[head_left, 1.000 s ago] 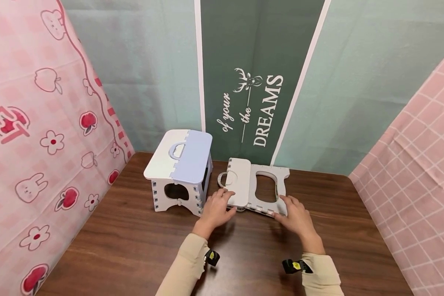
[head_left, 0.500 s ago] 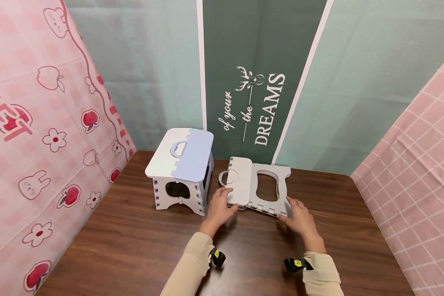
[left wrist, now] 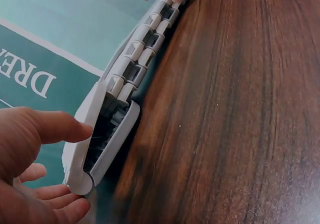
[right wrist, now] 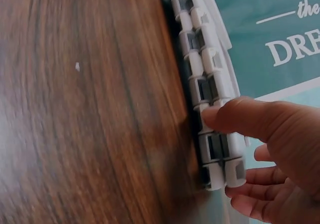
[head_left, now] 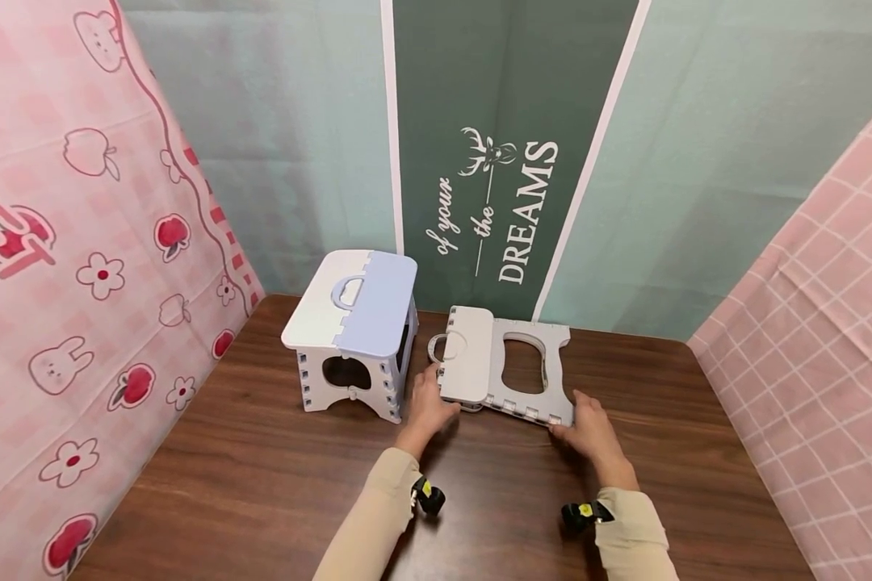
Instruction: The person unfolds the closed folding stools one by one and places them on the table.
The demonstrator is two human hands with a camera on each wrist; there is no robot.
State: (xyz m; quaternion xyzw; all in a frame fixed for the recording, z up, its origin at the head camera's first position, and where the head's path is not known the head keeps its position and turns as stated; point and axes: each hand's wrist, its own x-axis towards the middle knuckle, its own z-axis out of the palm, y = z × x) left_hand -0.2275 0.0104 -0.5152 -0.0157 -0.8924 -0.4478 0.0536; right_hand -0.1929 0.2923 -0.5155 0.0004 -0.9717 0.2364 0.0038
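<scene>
A folded white and pale grey step stool point(head_left: 472, 367) lies flat on the table, its loop handle point(head_left: 433, 349) sticking out at the left. My left hand point(head_left: 429, 406) grips its left end; in the left wrist view the thumb point(left wrist: 75, 128) presses the seat panel and the other fingers curl at the end edge. At the opposite end, my right hand point(head_left: 591, 428) holds the near right corner. The right wrist view has that thumb point(right wrist: 232, 116) on the hinged side point(right wrist: 202, 74), with fingers round the far edge. A slim gap shows between the folded panels.
An unfolded white and lilac step stool point(head_left: 378, 311) stands upright close to the left of my left hand. Behind the brown wooden table point(head_left: 494, 500) hangs a green curtain point(head_left: 509, 81). Pink cloths hang at both sides.
My left fingers have slid off the seat panel's top to its left edge. The right hand has shifted slightly right, onto the stool's end. The folded stool stays nearly in place.
</scene>
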